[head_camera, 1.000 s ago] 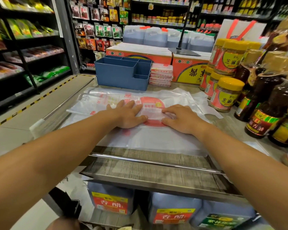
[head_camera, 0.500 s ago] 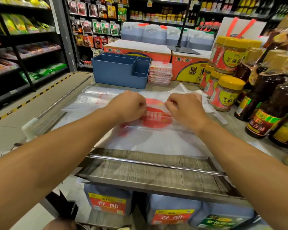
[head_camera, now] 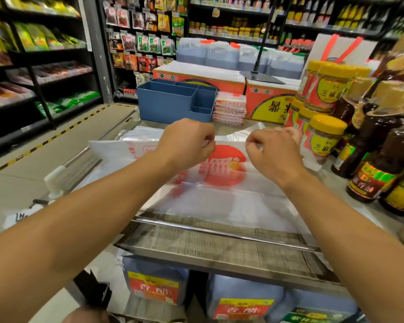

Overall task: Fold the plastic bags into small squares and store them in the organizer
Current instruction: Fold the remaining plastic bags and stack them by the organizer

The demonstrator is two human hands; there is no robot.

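A translucent white plastic bag (head_camera: pixel 222 173) with a red round print lies spread on the counter. My left hand (head_camera: pixel 187 143) and my right hand (head_camera: pixel 273 152) each pinch its far folded edge, lifted a little off the counter. Beyond them stands the blue organizer (head_camera: pixel 170 106) with several compartments, which look empty. Next to the organizer's right side sits a stack of folded bags (head_camera: pixel 230 108).
Jars with yellow lids (head_camera: pixel 322 138) and dark sauce bottles (head_camera: pixel 378 164) crowd the right side. Orange cartons (head_camera: pixel 266 99) stand behind the organizer. A metal rail (head_camera: pixel 219 234) runs along the counter's near edge. Shelves line the left aisle.
Both hands went from pressing flat on the bag to pinching its far edge, and have lifted that edge up and away from me.
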